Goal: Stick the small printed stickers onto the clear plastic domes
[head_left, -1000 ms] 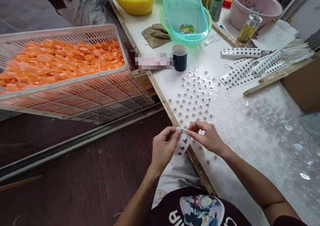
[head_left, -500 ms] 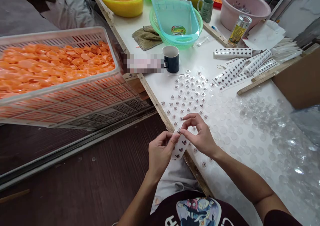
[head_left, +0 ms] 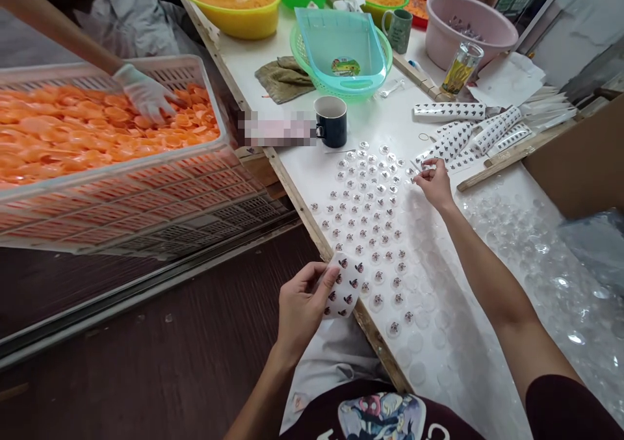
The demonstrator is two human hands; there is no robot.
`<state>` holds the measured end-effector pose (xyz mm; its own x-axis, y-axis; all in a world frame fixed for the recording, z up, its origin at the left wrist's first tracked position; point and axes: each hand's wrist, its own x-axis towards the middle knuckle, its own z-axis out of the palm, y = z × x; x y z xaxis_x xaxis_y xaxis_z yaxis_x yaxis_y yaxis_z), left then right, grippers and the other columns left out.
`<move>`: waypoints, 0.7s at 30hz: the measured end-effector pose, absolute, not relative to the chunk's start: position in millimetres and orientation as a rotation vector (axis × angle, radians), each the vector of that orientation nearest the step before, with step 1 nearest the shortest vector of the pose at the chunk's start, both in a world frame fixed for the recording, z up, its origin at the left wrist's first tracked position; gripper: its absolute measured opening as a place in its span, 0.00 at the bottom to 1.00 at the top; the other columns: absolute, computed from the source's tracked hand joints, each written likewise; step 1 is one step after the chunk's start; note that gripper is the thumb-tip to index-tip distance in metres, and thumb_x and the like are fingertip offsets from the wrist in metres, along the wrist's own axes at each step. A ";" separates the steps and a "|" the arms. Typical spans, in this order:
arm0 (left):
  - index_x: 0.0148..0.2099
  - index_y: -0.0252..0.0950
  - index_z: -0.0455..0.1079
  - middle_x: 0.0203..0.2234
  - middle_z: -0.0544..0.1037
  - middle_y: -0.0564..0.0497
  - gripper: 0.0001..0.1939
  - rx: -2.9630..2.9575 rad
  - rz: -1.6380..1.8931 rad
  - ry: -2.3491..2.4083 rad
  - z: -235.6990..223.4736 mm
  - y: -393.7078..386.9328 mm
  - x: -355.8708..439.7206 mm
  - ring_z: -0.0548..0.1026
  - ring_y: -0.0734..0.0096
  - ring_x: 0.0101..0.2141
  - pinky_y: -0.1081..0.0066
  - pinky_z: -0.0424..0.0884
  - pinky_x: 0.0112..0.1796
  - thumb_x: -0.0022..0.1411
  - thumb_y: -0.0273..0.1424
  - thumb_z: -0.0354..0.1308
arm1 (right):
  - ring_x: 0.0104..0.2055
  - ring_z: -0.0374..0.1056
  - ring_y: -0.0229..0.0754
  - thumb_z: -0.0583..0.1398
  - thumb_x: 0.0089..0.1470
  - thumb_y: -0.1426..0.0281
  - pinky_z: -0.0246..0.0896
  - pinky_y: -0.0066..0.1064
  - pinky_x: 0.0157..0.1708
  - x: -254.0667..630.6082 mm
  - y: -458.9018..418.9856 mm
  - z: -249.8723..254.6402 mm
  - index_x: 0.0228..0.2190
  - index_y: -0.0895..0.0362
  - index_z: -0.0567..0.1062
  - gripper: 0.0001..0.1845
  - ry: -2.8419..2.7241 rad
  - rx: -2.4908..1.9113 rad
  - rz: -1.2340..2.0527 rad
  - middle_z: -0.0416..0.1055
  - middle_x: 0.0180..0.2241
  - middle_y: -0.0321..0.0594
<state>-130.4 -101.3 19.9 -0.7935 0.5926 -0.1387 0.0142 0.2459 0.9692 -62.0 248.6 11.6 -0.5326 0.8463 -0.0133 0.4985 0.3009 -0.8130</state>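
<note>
The left hand (head_left: 301, 300) is gripping a white sticker sheet (head_left: 348, 290) between thumb and fingers, and the sheet is jutting out to the right of that hand, showing rows of small dark prints in front of the table's wooden edge (head_left: 295, 197). The right hand (head_left: 436, 185) is staying well apart from the left, farther out over the white table (head_left: 305, 175); its thumb and fingertips are closing near one another, but whether they are pinching anything is too small to tell.

Between the two hands, and spreading away beyond the left one, many printed clear discs (head_left: 375, 257) are lying in loose rows. Just beyond the right hand, several sticker rolls (head_left: 446, 147) are lying across one another. To the right of the right forearm, plain clear discs (head_left: 517, 225) are heaping up on the tabletop.

Beyond both hands, a dark mug (head_left: 335, 131) is standing upright, and farther off a turquoise tray (head_left: 341, 40) is resting in a green basket (head_left: 299, 47). Well to the left of the left hand, a co-worker's gloved hand (head_left: 145, 93) is touching orange pieces (head_left: 53, 118) that are filling a white crate (head_left: 146, 183)
</note>
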 end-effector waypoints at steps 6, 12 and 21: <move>0.30 0.35 0.76 0.21 0.77 0.53 0.14 0.556 1.584 2.051 16.3 -102.3 -136.5 0.67 0.75 0.21 0.77 0.63 0.23 0.60 0.40 0.63 | 0.37 0.69 0.44 0.56 0.53 0.79 0.60 0.42 0.48 -79.6 244.3 -0.9 0.48 0.55 0.62 0.21 -2.490 -1.223 0.758 0.71 0.33 0.37; 0.30 0.35 0.76 0.21 0.77 0.53 0.13 0.569 1.567 2.046 17.8 -101.2 -136.2 0.68 0.75 0.22 0.77 0.63 0.23 0.60 0.40 0.63 | 0.51 0.66 0.54 0.62 0.52 0.75 0.51 0.49 0.56 -81.7 244.3 9.0 0.47 0.57 0.66 0.20 -2.601 -1.233 0.301 0.68 0.51 0.54; 0.30 0.35 0.76 0.21 0.77 0.53 0.13 0.585 1.571 2.054 18.7 -103.5 -141.1 0.69 0.75 0.21 0.77 0.64 0.22 0.60 0.39 0.62 | 0.32 0.67 0.42 0.60 0.51 0.67 0.61 0.35 0.36 -42.8 235.1 12.3 0.26 0.56 0.72 0.06 -2.277 -1.291 1.138 0.74 0.29 0.39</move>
